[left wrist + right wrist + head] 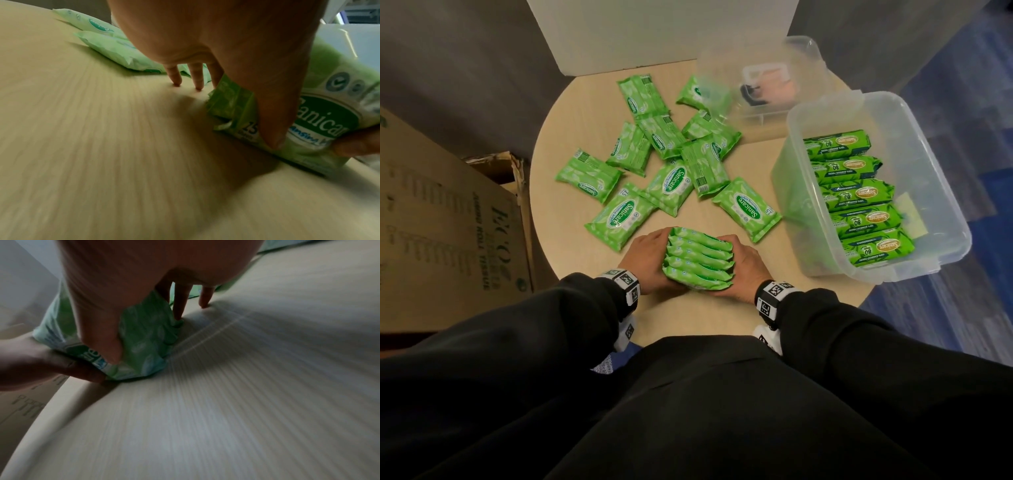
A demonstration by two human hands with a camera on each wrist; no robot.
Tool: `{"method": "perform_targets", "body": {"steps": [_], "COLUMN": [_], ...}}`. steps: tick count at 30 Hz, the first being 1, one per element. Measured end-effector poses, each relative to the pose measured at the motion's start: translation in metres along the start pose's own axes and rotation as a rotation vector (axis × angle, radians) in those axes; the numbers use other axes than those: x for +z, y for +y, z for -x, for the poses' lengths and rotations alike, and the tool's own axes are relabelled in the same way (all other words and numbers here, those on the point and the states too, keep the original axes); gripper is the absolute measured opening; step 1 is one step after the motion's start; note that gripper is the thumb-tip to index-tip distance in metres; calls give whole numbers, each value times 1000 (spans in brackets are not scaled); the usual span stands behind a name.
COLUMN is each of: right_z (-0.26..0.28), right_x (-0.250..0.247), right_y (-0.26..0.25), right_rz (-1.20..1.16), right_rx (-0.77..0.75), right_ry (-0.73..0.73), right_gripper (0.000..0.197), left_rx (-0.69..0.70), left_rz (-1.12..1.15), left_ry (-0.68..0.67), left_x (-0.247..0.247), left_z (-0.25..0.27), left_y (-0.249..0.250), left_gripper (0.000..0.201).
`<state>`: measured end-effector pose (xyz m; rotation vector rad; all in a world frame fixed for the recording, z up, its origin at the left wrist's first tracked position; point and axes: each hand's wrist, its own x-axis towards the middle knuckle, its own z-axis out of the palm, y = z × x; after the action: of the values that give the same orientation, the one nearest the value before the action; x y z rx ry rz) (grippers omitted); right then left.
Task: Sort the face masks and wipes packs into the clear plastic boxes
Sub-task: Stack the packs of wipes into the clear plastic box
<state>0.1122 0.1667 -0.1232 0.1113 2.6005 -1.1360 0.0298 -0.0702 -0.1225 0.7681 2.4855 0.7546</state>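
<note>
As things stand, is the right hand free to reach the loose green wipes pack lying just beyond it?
Probably not yet: the right hand and left hand squeeze a stack of green wipes packs; the nearby loose green wipes pack lies unobstructed.

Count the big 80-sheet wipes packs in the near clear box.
5 wipes packs in one row inside the clear box: farthest, second, middle, fourth, nearest. Others may hide beneath them.

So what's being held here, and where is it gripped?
A bundle of small wipes packs, standing on edge on the table, squeezed at its two ends between left hand and right hand.
</note>
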Motion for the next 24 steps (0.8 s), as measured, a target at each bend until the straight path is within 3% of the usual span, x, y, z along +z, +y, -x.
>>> {"method": "perform_targets", "body": {"steps": [7,15,20,24], "right_z": [13,33,31,27], "right_x": [-45,-175,-241,-259], "right_y": [-38,-90,-60,-11], "right_rz": [-187,-183,-275,-365], "right_rx": [-17,-193,-81,61], "right_ry": [68,433,588,646], "right_gripper": [104,105,104,102], "left_rx": [-8,201,271,269], "left_rz": [213,385,405,225], "left_ry": [-79,-21,-30,-108], "left_x": [-50,-149,-148,-127], "left_z": [-10,-73,-154,-205], "left_y": [21,131,200,246], "left_gripper": [117,111,111,114]}}
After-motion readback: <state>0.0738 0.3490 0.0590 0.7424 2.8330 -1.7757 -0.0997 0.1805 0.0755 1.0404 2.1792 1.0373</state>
